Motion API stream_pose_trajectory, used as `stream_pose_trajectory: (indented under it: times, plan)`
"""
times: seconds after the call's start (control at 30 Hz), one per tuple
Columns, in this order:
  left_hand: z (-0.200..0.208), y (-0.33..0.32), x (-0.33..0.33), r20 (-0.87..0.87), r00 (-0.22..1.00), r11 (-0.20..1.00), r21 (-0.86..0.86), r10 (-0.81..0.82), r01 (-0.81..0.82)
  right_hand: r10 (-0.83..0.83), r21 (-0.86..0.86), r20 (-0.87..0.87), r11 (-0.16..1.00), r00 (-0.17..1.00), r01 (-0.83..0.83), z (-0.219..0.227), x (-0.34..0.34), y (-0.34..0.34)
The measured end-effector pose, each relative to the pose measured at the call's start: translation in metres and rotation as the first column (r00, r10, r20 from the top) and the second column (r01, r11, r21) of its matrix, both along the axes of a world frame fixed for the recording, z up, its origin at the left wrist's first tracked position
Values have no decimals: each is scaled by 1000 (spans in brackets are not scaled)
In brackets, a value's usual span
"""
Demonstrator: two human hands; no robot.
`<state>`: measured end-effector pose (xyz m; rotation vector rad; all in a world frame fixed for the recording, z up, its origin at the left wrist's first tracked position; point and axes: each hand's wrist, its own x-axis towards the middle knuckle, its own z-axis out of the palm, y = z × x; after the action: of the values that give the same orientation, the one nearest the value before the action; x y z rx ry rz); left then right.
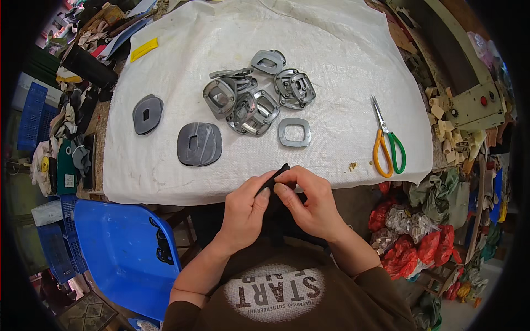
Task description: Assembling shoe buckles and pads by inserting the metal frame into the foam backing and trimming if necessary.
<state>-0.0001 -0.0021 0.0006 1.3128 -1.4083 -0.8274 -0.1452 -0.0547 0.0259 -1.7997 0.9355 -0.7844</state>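
Observation:
Just off the near edge of the white-covered table, my left hand (244, 208) and my right hand (309, 199) are both closed on a thin black piece (270, 182). It is tilted almost edge-on, and my fingers hide most of it, so I cannot tell its kind. Beyond my hands lies a single grey rounded-square ring (284, 141). Behind that is a loose heap of similar metal rings (244, 125). On the left are two stacks of dark grey flat pads with small rectangular slots, a nearer stack (208, 149) and a farther stack (154, 113).
Scissors with orange and green handles (382, 157) lie on the white woven sheet (342, 60) at right. A yellow packet (144, 49) is at the far left. Left of me stands a blue plastic tub (118, 248) with black pieces inside; red plastic bags (401, 256) crowd the right.

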Motion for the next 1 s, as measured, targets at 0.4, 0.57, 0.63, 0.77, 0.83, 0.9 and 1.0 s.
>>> stream_pose_trajectory:
  times: [0.4,0.57,0.63,0.77,0.83,0.9,1.0]
  plan:
    - [-4,7,-1,-363,917,947,317,168,-48,-100,-327,-33,941,994,84,-14,0,6]
    - [0,7,-8,-196,968,955,280,154,-96,-147,-393,-273,919,951,29,-11,3,7]
    - [1,8,-9,-119,984,959,267,135,-99,-160,-437,-278,899,947,24,-14,1,5]
    - [-4,6,-8,-112,990,946,321,86,-45,-143,-422,-80,901,986,97,-23,-7,0]
    - [-2,-1,-13,-587,745,902,430,318,-47,-267,-437,-122,879,956,190,-20,-30,-8]
    - [-11,-1,1,-601,772,929,368,208,35,-339,-273,-101,913,935,302,-19,-65,-13]
    - [-11,-3,7,-685,695,931,359,219,60,-24,-202,-523,975,852,-96,-2,-126,-13]
